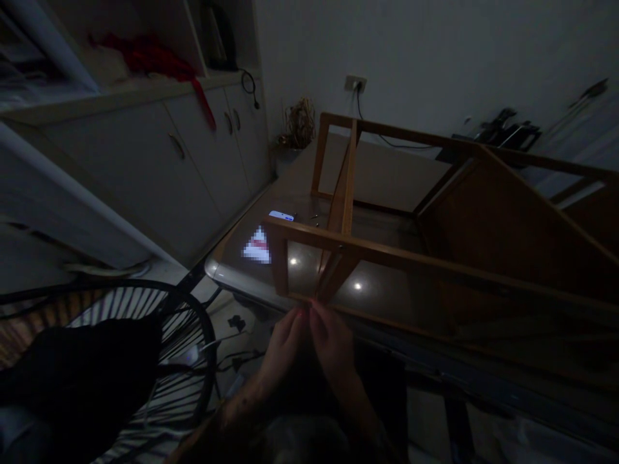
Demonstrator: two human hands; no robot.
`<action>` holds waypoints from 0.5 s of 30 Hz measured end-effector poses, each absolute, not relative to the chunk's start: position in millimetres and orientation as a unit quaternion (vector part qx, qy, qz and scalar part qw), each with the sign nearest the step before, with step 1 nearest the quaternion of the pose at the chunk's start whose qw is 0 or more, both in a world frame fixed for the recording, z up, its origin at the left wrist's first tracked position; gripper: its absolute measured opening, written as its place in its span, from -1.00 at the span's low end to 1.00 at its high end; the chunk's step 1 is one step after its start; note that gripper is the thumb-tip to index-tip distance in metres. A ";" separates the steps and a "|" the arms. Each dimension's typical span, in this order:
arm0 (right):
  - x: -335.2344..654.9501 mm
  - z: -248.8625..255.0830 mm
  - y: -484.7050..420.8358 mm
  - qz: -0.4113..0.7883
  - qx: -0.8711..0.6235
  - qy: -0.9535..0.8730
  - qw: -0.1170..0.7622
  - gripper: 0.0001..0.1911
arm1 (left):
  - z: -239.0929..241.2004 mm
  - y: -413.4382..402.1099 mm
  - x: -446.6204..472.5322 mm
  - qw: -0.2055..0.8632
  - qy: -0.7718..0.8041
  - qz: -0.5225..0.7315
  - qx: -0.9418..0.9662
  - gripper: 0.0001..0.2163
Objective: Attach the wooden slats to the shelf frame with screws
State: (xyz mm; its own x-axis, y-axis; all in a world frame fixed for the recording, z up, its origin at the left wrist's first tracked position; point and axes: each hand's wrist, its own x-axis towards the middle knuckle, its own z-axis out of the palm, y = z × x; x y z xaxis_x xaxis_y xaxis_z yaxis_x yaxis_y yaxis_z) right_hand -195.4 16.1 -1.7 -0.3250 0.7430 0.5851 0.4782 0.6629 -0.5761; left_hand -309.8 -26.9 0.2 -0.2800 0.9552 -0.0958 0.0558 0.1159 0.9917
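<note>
A wooden furniture frame (416, 258) lies on its side on a glossy table (227, 274). My left hand (283, 345) and my right hand (333, 345) are close together at the near lower rail of the frame, where a slanted inner panel (344, 187) meets it. The fingers of both hands are drawn together in a pinch at that joint. Whatever they hold is too small and too dark to make out.
A lit phone (282, 216) and a few small screws (314, 219) lie on the table left of the frame. White cabinets (193, 161) stand to the left, with a red cloth (155, 58) on top. A wire chair (159, 335) with dark fabric sits at lower left. A wall socket (355, 82) is behind.
</note>
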 end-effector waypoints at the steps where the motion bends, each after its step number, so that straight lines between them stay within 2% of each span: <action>1: -194.1 -2.3 15.9 0.152 -0.386 -0.798 0.438 -0.74 | 2.0 -26.2 -309.3 0.437 0.607 0.524 0.406 -0.65; 8: -188.0 -7.9 13.4 0.131 -0.423 -0.780 0.442 -0.77 | 8.9 -20.8 -310.3 0.472 0.591 0.522 0.396 -0.61; 15: -176.1 -5.5 18.2 0.045 -0.405 -0.793 0.453 -0.79 | -3.0 -19.6 -308.1 0.481 0.575 0.549 0.369 -0.66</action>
State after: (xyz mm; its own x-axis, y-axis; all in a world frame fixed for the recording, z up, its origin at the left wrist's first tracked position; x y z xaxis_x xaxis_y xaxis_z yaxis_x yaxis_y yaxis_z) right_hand -176.1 18.2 -5.5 -0.2603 0.6838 0.6817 0.6014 0.6671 -0.4396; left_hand -308.1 -19.6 -3.0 -0.2646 0.9528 -0.1487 -0.1050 0.1249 0.9866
